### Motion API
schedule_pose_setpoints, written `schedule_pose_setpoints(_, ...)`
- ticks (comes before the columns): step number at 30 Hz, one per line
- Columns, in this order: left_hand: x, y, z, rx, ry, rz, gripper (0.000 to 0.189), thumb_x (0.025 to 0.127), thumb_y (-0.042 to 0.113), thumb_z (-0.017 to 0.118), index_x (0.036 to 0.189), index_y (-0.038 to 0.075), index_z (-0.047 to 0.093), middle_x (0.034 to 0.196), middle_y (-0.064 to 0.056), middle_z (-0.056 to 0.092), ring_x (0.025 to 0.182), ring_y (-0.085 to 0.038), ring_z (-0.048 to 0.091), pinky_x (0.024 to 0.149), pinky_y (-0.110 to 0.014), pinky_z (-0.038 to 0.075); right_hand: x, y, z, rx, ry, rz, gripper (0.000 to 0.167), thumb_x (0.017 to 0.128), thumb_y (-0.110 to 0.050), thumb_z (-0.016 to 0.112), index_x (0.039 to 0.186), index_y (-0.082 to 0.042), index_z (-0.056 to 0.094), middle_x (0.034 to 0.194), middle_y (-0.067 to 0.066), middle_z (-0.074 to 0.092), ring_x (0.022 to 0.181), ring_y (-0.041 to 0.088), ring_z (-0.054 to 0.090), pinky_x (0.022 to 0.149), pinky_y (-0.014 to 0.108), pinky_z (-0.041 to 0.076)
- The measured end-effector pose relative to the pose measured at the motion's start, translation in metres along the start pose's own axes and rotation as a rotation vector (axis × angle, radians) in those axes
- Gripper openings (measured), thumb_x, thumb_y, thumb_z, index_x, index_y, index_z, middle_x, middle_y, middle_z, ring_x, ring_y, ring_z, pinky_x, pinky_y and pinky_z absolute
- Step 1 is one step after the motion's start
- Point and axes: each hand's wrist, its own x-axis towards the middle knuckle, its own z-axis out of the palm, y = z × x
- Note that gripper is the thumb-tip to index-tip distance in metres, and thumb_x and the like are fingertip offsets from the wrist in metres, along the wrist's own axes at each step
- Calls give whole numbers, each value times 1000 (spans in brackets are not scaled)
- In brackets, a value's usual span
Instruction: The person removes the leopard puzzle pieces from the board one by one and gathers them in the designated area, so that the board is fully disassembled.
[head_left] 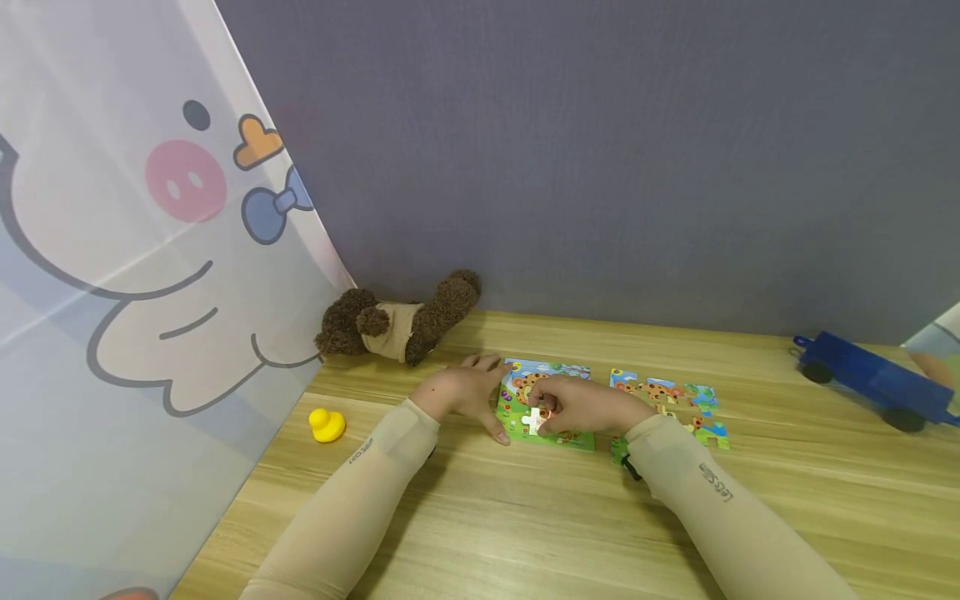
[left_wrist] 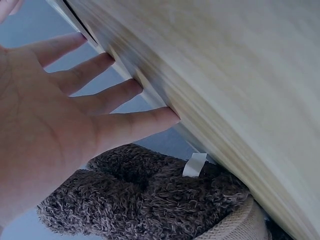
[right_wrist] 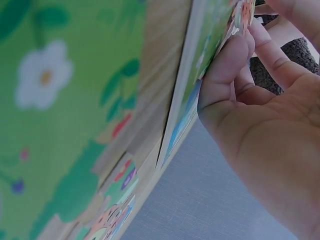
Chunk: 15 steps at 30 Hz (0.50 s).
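A green and blue jigsaw puzzle (head_left: 576,443) with a spotted cartoon animal lies on the table, a white gap (head_left: 531,421) showing near its middle. My right hand (head_left: 564,405) is over it. In the right wrist view, its thumb and fingers pinch a spotted puzzle piece (right_wrist: 243,16) at the board's surface. My left hand (head_left: 472,393) is at the puzzle's left edge, its thumb near the lower left corner. Spread, straight fingers (left_wrist: 120,92) of that hand meet the tabletop in the left wrist view.
Right of the puzzle lie several loose puzzle pieces (head_left: 705,398), partly behind my right forearm. A brown plush toy (head_left: 397,329) lies behind my left hand. A yellow rubber duck (head_left: 327,425) sits at the left, a blue toy wagon (head_left: 873,375) at the right. A grey panel (head_left: 600,167) borders the table's back.
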Motion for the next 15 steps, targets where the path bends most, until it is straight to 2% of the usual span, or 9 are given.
schedule_pose_setpoints(9,1,0,0,-2,-1,0,134,72,64,94,174,25,16,183,-6,10,168,-44,10,129,-70,30,0,1,-1,7,-13,-13,28,96,-12,80,119,-10,65,92,5,51,81,18,46,70,31,45)
schedule_pose_setpoints(15,1,0,0,5,-4,-8,134,72,64,94,174,26,16,183,-5,11,169,-43,11,129,-69,31,-1,2,1,-4,-5,-21,28,97,-14,79,119,-12,63,109,7,58,94,20,50,80,34,47)
